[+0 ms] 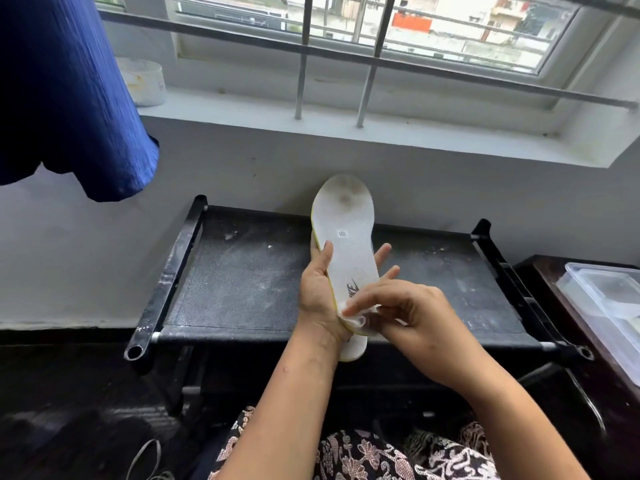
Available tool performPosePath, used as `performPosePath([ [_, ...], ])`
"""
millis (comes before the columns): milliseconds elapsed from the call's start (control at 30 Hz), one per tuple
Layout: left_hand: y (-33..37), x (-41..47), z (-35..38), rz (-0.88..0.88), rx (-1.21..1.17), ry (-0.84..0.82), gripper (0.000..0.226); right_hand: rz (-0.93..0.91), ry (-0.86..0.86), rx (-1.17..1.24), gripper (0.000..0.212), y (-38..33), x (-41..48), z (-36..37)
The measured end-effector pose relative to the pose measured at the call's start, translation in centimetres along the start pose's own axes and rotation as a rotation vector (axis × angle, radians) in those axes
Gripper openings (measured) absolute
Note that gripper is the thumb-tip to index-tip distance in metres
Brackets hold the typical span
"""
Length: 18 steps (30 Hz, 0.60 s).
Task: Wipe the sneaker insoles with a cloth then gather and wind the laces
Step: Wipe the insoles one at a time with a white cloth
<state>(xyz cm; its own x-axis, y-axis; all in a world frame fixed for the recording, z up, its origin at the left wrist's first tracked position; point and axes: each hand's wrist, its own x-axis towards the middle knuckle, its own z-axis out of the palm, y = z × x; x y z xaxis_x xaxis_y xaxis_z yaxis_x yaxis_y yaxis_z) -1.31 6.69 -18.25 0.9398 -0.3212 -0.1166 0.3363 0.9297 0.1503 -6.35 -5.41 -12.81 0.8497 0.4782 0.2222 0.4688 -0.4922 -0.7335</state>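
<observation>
A white insole (346, 220) with a yellow edge and brown stains at its toe stands upright above the black rack. My left hand (317, 289) grips it from the left and behind, thumb on the front face and fingertips showing past the right edge. My right hand (412, 317) pinches a small white cloth (358, 315) and presses it on the insole's heel, by a dark logo. A lace (147, 457) lies on the dark floor at bottom left.
A black fabric-topped rack (249, 282) dusted with white specks stands against the wall under a barred window. A blue garment (69, 98) hangs at upper left. A white tub (145, 83) sits on the sill. A clear plastic box (609, 299) rests on a dark table at right.
</observation>
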Motion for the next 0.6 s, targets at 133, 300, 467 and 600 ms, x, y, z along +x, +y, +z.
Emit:
performPosePath([
  [133,-0.7,-0.1,0.4,0.098,-0.018,-0.016,0.032,-0.020,0.004,-0.142,0.041,0.5,0.8,-0.9],
  [300,-1.0,-0.5,0.9,0.052,0.065,-0.018,0.043,-0.061,0.115,-0.339,0.040,2.1,4.5,-1.6],
  [467,-0.8,-0.2,0.4,-0.008,0.093,-0.211,0.045,0.012,0.328,-0.466,0.031,4.0,8.7,-3.9],
  [600,-0.7,-0.3,0.3,-0.020,0.112,-0.244,0.046,0.214,0.425,-0.125,0.014,5.2,10.2,-5.3],
])
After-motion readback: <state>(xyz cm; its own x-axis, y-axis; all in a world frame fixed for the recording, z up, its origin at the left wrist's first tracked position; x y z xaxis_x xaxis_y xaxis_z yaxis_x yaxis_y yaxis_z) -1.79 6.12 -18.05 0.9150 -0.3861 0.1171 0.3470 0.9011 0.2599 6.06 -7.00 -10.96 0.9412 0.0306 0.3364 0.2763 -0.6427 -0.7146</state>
